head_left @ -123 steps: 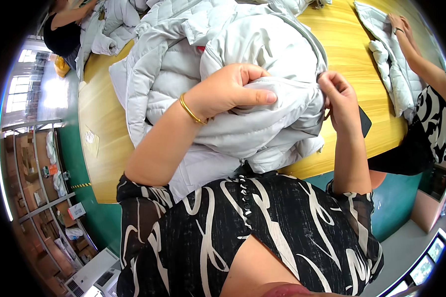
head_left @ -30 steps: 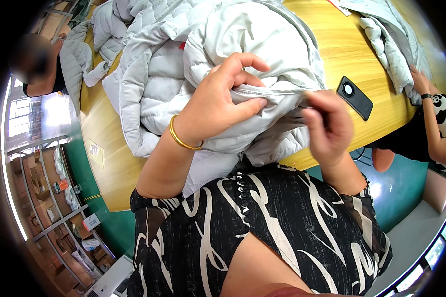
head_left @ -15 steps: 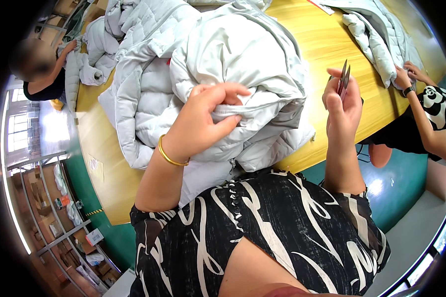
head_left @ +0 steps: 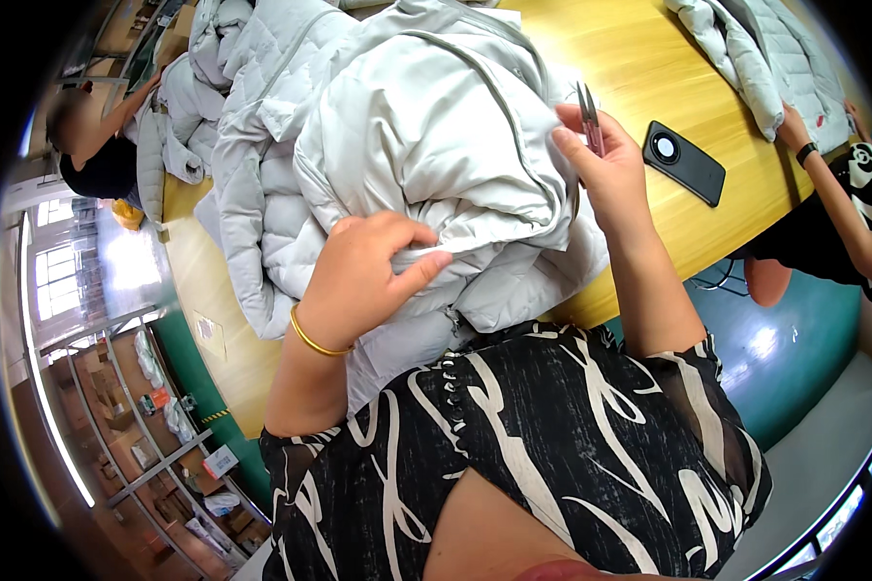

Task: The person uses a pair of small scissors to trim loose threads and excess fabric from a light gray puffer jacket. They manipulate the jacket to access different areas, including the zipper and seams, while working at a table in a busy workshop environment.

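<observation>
Table [head_left: 649, 68] of yellow wood lies mostly hidden under a heap of pale grey padded jackets [head_left: 426, 145], bare only right of the heap, where a dark phone [head_left: 685, 162] lies near the edge. The left hand [head_left: 363, 276] pinches a fold at the heap's near edge; the right hand [head_left: 606, 174], beside the heap, grips small snips [head_left: 588, 116], blades upright.
</observation>
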`<state>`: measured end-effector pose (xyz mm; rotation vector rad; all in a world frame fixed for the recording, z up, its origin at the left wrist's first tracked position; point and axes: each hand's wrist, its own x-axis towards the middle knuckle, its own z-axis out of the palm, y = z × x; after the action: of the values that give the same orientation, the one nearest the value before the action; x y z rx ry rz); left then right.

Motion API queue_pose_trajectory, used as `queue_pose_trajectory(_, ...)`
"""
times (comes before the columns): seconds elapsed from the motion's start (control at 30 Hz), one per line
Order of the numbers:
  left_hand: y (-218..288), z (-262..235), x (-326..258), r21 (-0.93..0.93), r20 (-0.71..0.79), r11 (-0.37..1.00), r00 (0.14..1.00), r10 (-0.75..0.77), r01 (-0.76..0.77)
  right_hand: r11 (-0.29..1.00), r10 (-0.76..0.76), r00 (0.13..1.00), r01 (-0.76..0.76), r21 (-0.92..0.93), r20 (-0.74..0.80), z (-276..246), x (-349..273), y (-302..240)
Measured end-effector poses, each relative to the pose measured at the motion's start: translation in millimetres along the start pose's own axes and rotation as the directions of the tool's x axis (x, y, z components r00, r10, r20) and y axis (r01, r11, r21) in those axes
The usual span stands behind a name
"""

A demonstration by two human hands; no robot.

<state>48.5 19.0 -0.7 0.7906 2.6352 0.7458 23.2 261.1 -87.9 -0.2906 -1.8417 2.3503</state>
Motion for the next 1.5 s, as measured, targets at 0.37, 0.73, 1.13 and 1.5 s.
queue_pose_trajectory(0.37, 48, 43, 44, -0.211, -0.167, 0.977, 0.984, -0.062, 0.026, 0.962, -0.026, 0.989, -0.014, 0.273, 0.145, 11, -10, -19)
queue_pose_trajectory(0.73, 44, 44, 23, -0.316, -0.202, 0.947, 0.97, -0.132, 0.063, 0.912, -0.073, 0.952, -0.057, 0.406, 0.297, 33, -13, -49)
queue_pose_trajectory(1.13, 12, 44, 15, -0.976, 0.15, 0.134, 0.975, -0.163, 0.172, 0.967, -0.086, 0.979, 0.037, 0.253, 0.185, 37, 3, -21)
queue_pose_trajectory(1.5, 7, 53, 16, -0.958, 0.122, 0.25, 0.988, -0.091, 0.141, 0.959, -0.051, 0.986, 0.003, 0.284, 0.159, 31, 0, -17)
